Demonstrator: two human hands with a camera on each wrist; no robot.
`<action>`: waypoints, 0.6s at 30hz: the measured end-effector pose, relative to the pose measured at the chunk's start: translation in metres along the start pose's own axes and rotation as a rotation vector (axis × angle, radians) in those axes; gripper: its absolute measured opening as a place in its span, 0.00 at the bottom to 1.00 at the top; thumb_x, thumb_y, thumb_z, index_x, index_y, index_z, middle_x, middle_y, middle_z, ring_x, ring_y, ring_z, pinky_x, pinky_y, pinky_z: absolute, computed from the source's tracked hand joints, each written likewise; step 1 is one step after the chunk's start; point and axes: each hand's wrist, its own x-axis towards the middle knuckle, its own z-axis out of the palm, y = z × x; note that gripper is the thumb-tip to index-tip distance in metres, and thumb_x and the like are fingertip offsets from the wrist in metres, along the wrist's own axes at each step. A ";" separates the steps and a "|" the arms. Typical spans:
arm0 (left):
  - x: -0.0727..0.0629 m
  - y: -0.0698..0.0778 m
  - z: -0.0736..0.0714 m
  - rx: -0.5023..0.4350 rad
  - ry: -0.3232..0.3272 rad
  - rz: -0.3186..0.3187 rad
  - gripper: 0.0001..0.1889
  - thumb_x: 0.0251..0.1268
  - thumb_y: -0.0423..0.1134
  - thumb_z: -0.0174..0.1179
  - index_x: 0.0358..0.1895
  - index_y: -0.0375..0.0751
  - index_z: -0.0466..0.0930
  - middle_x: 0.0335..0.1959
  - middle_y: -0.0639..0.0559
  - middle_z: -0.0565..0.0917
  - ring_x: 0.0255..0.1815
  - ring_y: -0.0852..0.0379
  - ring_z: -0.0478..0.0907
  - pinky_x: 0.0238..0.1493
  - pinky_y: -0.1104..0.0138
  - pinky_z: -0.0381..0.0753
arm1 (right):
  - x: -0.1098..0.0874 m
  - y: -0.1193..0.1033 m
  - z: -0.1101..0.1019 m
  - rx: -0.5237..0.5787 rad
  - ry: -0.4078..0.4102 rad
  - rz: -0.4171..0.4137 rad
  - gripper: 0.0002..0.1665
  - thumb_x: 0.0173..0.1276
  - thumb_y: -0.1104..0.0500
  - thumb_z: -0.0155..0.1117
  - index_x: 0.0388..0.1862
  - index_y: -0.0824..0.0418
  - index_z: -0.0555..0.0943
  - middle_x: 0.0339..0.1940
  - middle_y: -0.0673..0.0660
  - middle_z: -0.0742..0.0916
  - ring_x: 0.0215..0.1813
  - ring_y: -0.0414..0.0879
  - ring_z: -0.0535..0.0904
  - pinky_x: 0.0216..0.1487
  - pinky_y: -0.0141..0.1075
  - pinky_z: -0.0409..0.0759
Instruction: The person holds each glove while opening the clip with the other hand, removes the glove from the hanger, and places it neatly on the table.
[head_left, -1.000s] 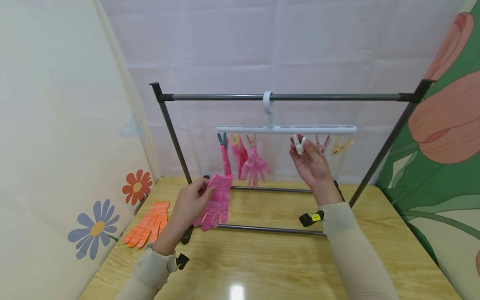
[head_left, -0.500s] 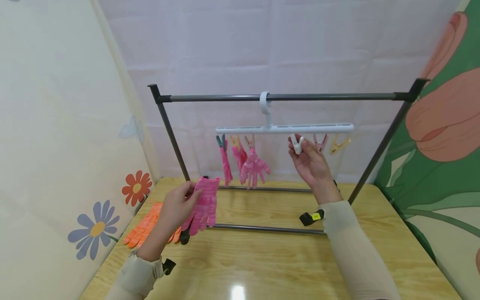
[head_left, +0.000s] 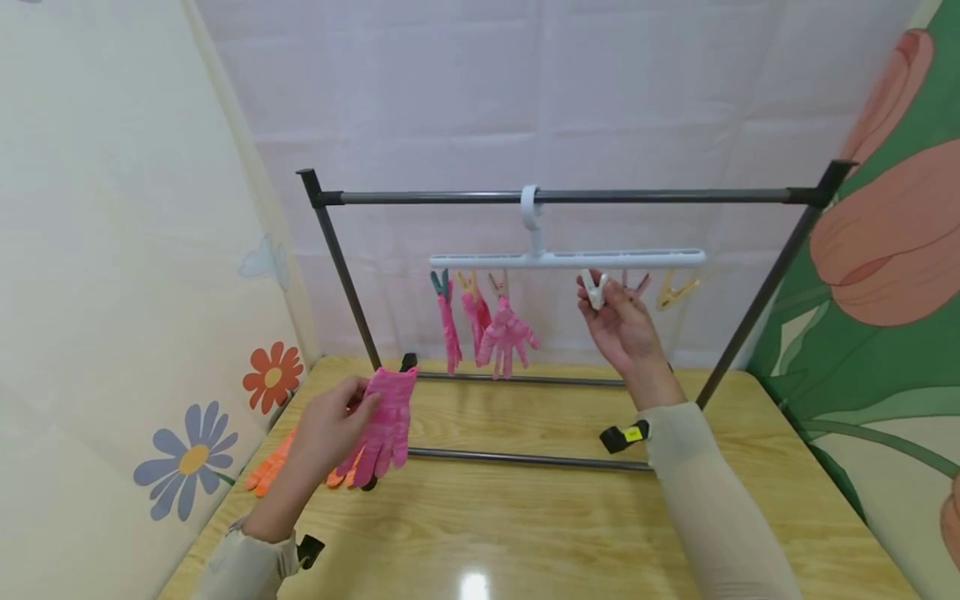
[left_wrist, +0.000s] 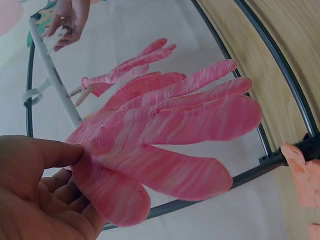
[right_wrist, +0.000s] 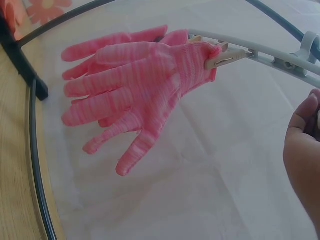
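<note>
My left hand [head_left: 330,429] pinches a pink striped knit glove [head_left: 386,425] near its cuff, and the glove's fingers hang down. In the left wrist view that glove [left_wrist: 165,120] spreads across the middle, thumb and fingertips at its edge. My right hand [head_left: 622,329] grips a white clothespin [head_left: 595,289] just beneath the right half of the white hanger [head_left: 637,260]. Three more pink gloves [head_left: 507,333] hang under the hanger's left half from a teal clip [head_left: 441,284], a yellow clip [head_left: 468,283] and a beige clip [head_left: 498,285].
The hanger hooks over a dark rack bar [head_left: 660,197]. A pink clip [head_left: 637,283] and another yellow clip [head_left: 677,290] hang right of my right hand. Orange gloves [head_left: 272,468] lie on the wooden table [head_left: 540,533] at left, partly behind my left hand. Lower rack bars [head_left: 525,457] cross the table.
My left hand has moved left and down with the pink glove, away from the hanging gloves and over the orange ones. My right hand stays at the white clothespin.
</note>
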 end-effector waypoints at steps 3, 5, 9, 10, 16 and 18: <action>-0.003 -0.006 -0.004 0.017 -0.008 -0.015 0.08 0.73 0.41 0.61 0.46 0.40 0.83 0.31 0.52 0.82 0.28 0.56 0.73 0.31 0.65 0.74 | 0.001 -0.001 0.000 -0.001 0.007 -0.006 0.14 0.78 0.65 0.55 0.50 0.72 0.85 0.47 0.66 0.89 0.46 0.53 0.88 0.50 0.38 0.84; -0.005 -0.011 -0.007 0.030 -0.009 -0.018 0.08 0.73 0.41 0.62 0.46 0.40 0.83 0.31 0.52 0.83 0.28 0.56 0.73 0.32 0.65 0.74 | 0.001 -0.002 0.000 0.002 0.017 -0.006 0.14 0.78 0.65 0.55 0.49 0.72 0.86 0.46 0.66 0.89 0.46 0.53 0.88 0.50 0.39 0.84; -0.009 -0.021 -0.014 0.048 -0.001 -0.018 0.08 0.73 0.40 0.62 0.46 0.39 0.83 0.32 0.52 0.83 0.30 0.56 0.74 0.34 0.63 0.76 | 0.001 -0.002 0.000 0.010 0.036 -0.005 0.14 0.78 0.65 0.55 0.49 0.71 0.86 0.46 0.66 0.89 0.45 0.53 0.88 0.50 0.39 0.84; -0.011 -0.024 -0.016 0.056 0.002 -0.016 0.08 0.73 0.40 0.62 0.46 0.39 0.83 0.32 0.52 0.83 0.30 0.56 0.74 0.35 0.63 0.76 | 0.001 -0.002 0.000 0.007 0.039 -0.006 0.14 0.78 0.65 0.55 0.49 0.71 0.86 0.46 0.66 0.89 0.45 0.53 0.88 0.50 0.39 0.84; -0.020 -0.036 -0.028 0.069 0.004 -0.006 0.07 0.72 0.39 0.63 0.44 0.39 0.83 0.30 0.53 0.82 0.28 0.58 0.74 0.31 0.65 0.75 | 0.001 -0.001 0.000 -0.002 0.040 -0.002 0.14 0.78 0.65 0.55 0.49 0.71 0.86 0.46 0.66 0.89 0.45 0.52 0.88 0.50 0.39 0.84; -0.022 -0.040 -0.031 0.071 0.002 -0.002 0.06 0.71 0.38 0.63 0.43 0.39 0.83 0.29 0.53 0.82 0.27 0.58 0.73 0.30 0.66 0.74 | 0.001 -0.001 0.000 0.005 0.033 -0.004 0.14 0.78 0.65 0.55 0.49 0.71 0.86 0.46 0.66 0.89 0.45 0.53 0.88 0.50 0.39 0.84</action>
